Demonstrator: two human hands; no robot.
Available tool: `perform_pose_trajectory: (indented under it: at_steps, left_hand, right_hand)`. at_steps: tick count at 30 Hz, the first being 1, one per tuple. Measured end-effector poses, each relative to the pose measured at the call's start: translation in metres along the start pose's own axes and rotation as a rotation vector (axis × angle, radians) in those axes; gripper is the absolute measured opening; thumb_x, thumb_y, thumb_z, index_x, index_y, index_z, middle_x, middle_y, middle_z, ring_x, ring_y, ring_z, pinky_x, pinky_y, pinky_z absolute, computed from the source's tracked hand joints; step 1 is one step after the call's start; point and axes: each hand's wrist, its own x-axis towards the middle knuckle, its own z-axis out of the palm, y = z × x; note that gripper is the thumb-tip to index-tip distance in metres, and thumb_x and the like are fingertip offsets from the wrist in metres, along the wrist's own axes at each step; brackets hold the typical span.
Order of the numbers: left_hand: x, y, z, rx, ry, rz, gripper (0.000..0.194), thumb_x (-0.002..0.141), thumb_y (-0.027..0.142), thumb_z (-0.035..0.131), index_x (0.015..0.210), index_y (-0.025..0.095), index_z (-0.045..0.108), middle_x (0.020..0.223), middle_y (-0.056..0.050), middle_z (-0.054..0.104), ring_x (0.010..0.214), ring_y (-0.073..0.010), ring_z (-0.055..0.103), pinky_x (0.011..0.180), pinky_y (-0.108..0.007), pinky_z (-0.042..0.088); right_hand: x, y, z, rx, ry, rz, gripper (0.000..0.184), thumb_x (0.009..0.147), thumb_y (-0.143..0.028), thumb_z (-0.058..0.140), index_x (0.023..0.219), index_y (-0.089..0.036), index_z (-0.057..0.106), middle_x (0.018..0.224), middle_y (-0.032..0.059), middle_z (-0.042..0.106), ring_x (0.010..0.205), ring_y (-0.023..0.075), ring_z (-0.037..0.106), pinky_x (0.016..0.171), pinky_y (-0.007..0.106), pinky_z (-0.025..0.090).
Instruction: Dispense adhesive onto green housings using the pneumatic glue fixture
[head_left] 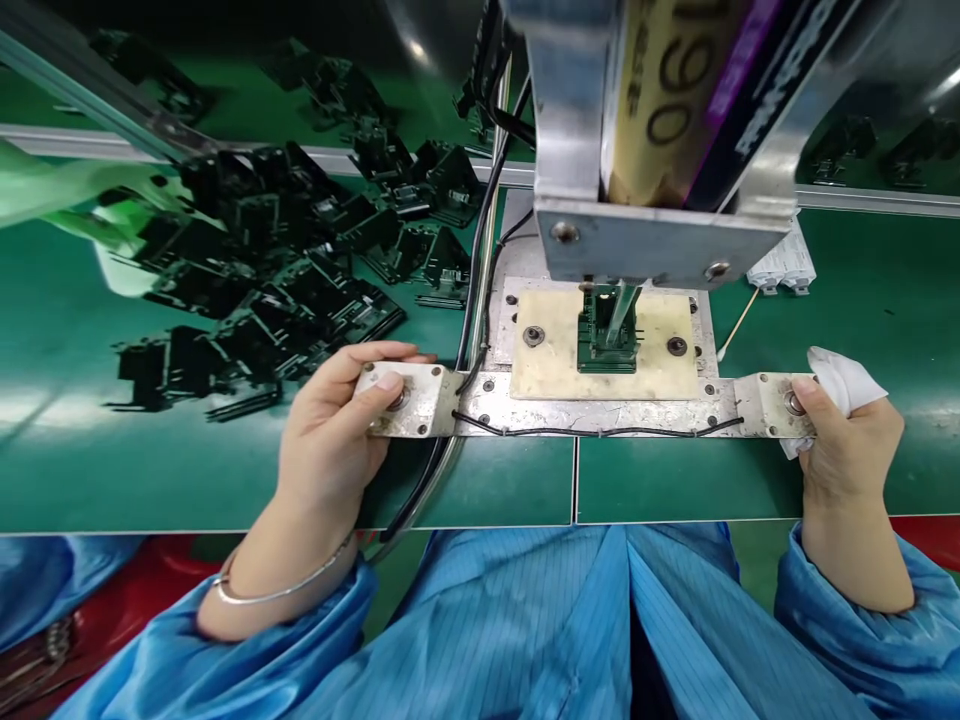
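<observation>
My left hand [334, 415] wraps round the left button box [427, 412] of a metal press base, its thumb on the round button. Round the right button box [761, 405] curls my right hand [851, 435], thumb against that button. A crumpled white wipe [847, 380] is tucked between the right fingers. Midway between the hands, a dark green plastic part [592, 355] sits upright on a cream fixture plate [660, 375]. A metal rod [621, 312] under the press head [660, 243] reaches down to the part; whether it touches is unclear.
Many dark plastic parts [277, 240] lie heaped at left. Black cables [474, 260] run past the fixture's left side. At right lie a cotton swab [739, 323] and white pieces [787, 262]. A metal rail [877, 200] crosses behind, and the green table [480, 490] ends before my lap.
</observation>
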Motion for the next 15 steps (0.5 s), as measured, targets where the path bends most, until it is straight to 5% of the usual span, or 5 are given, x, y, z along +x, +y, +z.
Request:
perform_pose_trajectory:
  at_steps: [8, 12, 15]
  left_hand:
    - [-0.002, -0.003, -0.005, 0.109, -0.011, 0.035, 0.026, 0.082, 0.038, 0.075, 0.105, 0.027, 0.073, 0.104, 0.001, 0.074, 0.095, -0.0211, 0.065, 0.082, -0.032, 0.056]
    - [-0.012, 0.015, 0.002, 0.490, 0.081, 0.336, 0.032, 0.085, 0.038, 0.072, 0.115, 0.026, 0.069, 0.125, -0.001, 0.067, 0.119, -0.0293, 0.059, 0.113, -0.049, 0.044]
    - [-0.015, 0.041, 0.021, 0.511, 0.005, 0.425, 0.031, 0.083, 0.034, 0.076, 0.114, 0.036, 0.070, 0.123, 0.005, 0.064, 0.129, -0.0272, 0.054, 0.121, -0.045, 0.037]
  right_hand:
    - [-0.005, -0.010, 0.003, 0.051, 0.025, 0.051, 0.049, 0.056, -0.043, 0.094, 0.088, -0.011, 0.075, 0.067, -0.0009, 0.059, 0.059, 0.0120, 0.052, 0.056, 0.029, 0.047]
    - [-0.007, -0.012, 0.004, 0.028, 0.036, 0.070, 0.057, 0.056, -0.043, 0.094, 0.100, -0.012, 0.077, 0.070, -0.0005, 0.059, 0.062, 0.0135, 0.053, 0.057, 0.031, 0.048]
    - [-0.008, -0.014, 0.003, -0.008, 0.028, 0.062, 0.058, 0.058, -0.045, 0.092, 0.104, -0.012, 0.077, 0.070, 0.0004, 0.059, 0.061, 0.0146, 0.053, 0.054, 0.031, 0.048]
